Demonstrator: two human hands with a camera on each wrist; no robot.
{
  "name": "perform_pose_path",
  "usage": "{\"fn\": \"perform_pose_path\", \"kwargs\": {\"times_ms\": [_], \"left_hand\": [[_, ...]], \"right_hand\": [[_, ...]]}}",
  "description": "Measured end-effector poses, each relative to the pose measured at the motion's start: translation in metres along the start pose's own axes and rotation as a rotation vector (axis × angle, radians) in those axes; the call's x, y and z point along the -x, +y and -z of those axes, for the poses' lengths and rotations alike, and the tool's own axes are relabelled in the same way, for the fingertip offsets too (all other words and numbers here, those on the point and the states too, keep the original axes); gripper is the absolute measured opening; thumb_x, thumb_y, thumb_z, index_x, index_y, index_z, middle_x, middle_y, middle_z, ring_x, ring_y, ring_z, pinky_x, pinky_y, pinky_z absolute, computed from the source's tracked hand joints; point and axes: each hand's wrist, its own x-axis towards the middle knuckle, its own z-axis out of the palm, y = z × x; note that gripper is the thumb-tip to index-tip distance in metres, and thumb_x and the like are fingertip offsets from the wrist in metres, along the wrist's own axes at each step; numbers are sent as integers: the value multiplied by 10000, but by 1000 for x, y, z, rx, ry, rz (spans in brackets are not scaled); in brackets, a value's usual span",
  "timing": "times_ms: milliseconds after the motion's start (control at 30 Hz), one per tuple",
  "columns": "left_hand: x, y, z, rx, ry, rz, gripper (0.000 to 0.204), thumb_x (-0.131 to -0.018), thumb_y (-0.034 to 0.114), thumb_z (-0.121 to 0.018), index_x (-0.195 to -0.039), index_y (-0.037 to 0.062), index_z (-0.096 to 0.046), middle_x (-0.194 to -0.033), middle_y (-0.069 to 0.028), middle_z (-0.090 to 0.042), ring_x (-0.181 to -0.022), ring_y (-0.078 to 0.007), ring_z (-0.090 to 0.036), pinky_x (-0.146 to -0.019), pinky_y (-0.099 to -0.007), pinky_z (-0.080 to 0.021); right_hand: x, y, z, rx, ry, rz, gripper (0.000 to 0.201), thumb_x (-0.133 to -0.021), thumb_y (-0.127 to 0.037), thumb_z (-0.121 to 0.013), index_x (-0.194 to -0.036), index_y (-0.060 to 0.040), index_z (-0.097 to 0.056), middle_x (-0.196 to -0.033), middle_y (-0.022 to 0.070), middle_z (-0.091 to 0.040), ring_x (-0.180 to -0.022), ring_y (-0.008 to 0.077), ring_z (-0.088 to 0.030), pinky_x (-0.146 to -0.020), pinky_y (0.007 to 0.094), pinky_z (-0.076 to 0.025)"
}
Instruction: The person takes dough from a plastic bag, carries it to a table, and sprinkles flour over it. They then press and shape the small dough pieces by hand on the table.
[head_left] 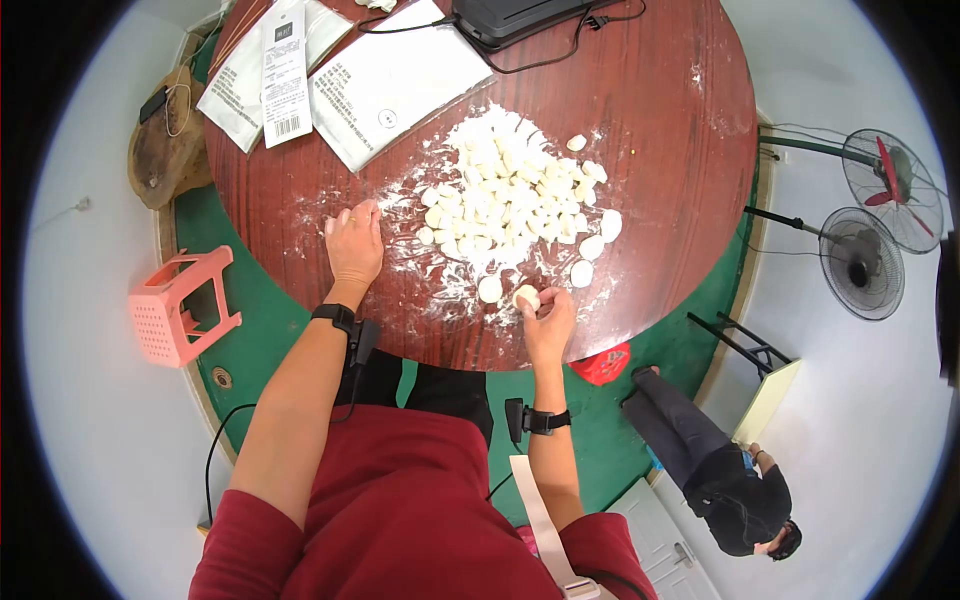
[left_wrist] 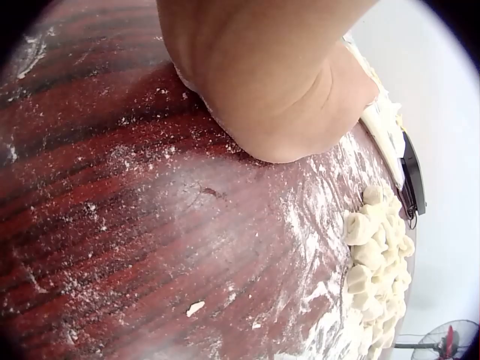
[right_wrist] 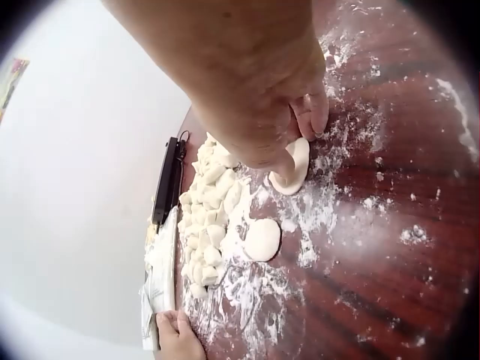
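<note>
My right hand [head_left: 550, 325] is at the near side of the round table, its thumb over a small flattened dough disc [right_wrist: 299, 169] and its fingers at the edge, pinching it. Beside that disc lies another flat dough round [right_wrist: 262, 240] on the floury wood. My left hand [head_left: 355, 243] rests on the table left of the dough, fingers loosely bent and holding nothing; in the left wrist view its fingers are hidden behind the wrist. Between and beyond the hands spreads a heap of small cut dough pieces [head_left: 510, 195] dusted with flour.
More flattened rounds [head_left: 592, 247] lie at the heap's right side. White printed packages [head_left: 390, 85] and a black appliance [head_left: 520, 18] with a cord sit at the far side. A pink stool [head_left: 165, 320] stands left, fans [head_left: 860, 262] and another person [head_left: 730, 490] are at the right.
</note>
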Motion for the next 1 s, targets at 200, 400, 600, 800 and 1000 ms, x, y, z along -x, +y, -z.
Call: {"fn": "perform_pose_path", "kwargs": {"times_ms": [200, 400, 600, 800, 1000], "left_hand": [[1, -1, -1, 6, 8, -6, 154, -958, 212, -541, -1073, 118, -583, -898, -58, -661, -866, -282, -590, -805, -450, -407], [0, 1, 2, 27, -4, 11, 156, -958, 214, -541, -1066, 112, -590, -904, -61, -665, -871, -283, -592, -810, -450, -405], [-1, 0, 1, 45, -14, 18, 164, -960, 222, -544, -1075, 113, -587, -911, -65, -666, -865, -282, -591, -803, -443, -402], [1, -2, 1, 42, -11, -2, 157, -956, 223, -558, -1071, 118, -577, -898, -66, -658, -853, -272, -593, -785, -440, -406], [0, -2, 0, 25, -10, 1, 155, -954, 228, -565, -1068, 124, -575, -900, -63, -653, -854, -264, -593, -786, -435, -407]], "right_hand": [[-3, 8, 2, 55, -113, 41, 254, -741, -75, -807, -909, -29, -622, -753, 69, -564, -688, 210, -557, -658, 348, -458], [-54, 47, 32, -407, 247, -250, 236, -841, -130, -768, -984, -26, -612, -850, 56, -660, -735, 165, -613, -676, 317, -489], [-86, 75, 44, -154, 467, -262, 314, -844, -158, -759, -1071, -20, -592, -849, 77, -662, -711, 187, -606, -643, 340, -478], [-51, 13, -1, -117, 166, -87, 290, -787, -216, -804, -942, 4, -695, -837, 75, -617, -681, 184, -573, -659, 321, -496], [-39, -48, -51, 21, 211, 57, 345, -708, -221, -857, -862, -25, -619, -818, 73, -546, -706, 217, -540, -676, 358, -457]]}}
